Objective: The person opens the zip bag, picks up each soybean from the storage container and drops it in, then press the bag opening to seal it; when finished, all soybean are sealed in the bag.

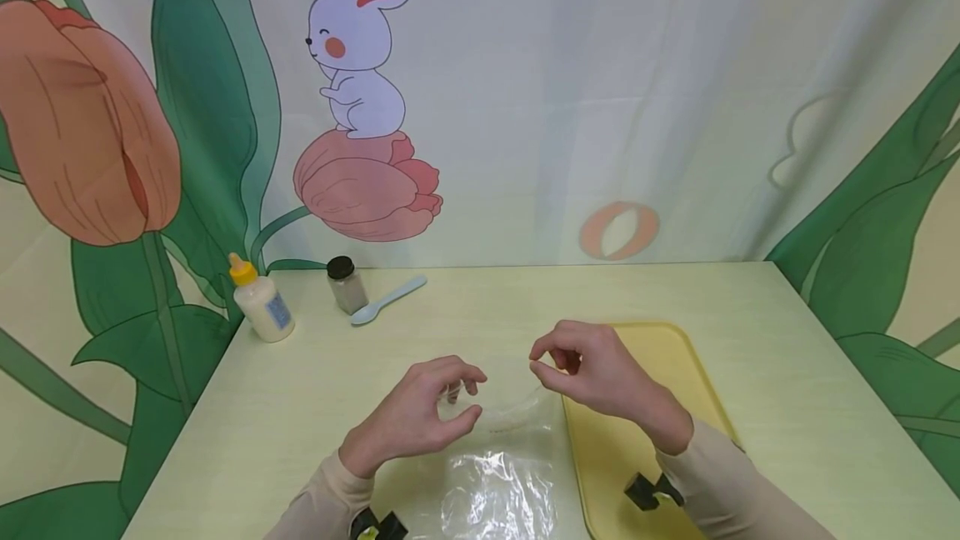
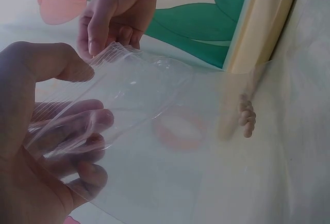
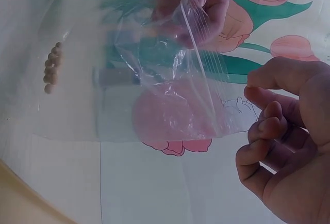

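Observation:
A clear zip bag (image 1: pixel 501 486) hangs between my hands, its ridged top edge uppermost. My left hand (image 1: pixel 420 411) grips one side of the opening, thumb on the near face and fingers seen through the plastic. With thumb and index fingertips together, my right hand (image 1: pixel 600 369) pinches the other upper corner; the other fingers are curled. Several small tan beads (image 2: pixel 247 115) lie in a row at the bag's bottom, and the same beads (image 3: pixel 51 69) show in the right wrist view. The contact at the right fingertips is faint because the plastic is transparent.
A yellow tray (image 1: pixel 675 340) lies under my right forearm. At the back left of the table (image 1: pixel 465 307) stand a glue bottle (image 1: pixel 264 309) with a yellow cap and a small black-lidded jar (image 1: pixel 347 286). A pale blue spoon (image 1: pixel 388 300) lies beside the jar.

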Available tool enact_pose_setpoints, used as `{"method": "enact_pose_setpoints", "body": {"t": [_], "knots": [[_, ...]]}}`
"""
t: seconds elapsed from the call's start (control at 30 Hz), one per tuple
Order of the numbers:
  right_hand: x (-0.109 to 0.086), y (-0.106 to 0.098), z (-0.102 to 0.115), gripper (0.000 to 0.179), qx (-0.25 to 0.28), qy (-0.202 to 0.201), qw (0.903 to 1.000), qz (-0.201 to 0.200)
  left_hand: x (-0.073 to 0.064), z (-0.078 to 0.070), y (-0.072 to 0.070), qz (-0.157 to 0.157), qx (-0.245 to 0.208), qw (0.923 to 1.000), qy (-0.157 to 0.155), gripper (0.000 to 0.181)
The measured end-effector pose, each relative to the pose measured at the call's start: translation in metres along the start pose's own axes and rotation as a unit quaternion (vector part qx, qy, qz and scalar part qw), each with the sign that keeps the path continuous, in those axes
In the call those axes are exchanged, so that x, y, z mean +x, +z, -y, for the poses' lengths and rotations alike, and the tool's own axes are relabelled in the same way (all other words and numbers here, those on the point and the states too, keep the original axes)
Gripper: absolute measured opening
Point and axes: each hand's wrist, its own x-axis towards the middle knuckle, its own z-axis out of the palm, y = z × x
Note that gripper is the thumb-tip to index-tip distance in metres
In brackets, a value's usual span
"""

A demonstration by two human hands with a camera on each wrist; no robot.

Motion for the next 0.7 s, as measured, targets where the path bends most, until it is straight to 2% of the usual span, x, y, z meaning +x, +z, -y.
{"method": "enact_pose_setpoints", "body": {"t": [0.4, 0.7], "knots": [[-0.0012, -0.0014, 0.0003, 0.009, 0.0, 0.018, 0.9998, 0.003, 0.0001, -0.0009, -0.0007, 0.002, -0.002, 1.0, -0.006, 0.026], [0.0003, -0.0022, -0.0087, 0.01, -0.008, 0.042, 0.9991, -0.005, -0.0001, -0.0003, -0.0006, 0.0, -0.004, 1.0, -0.005, 0.027]]}}
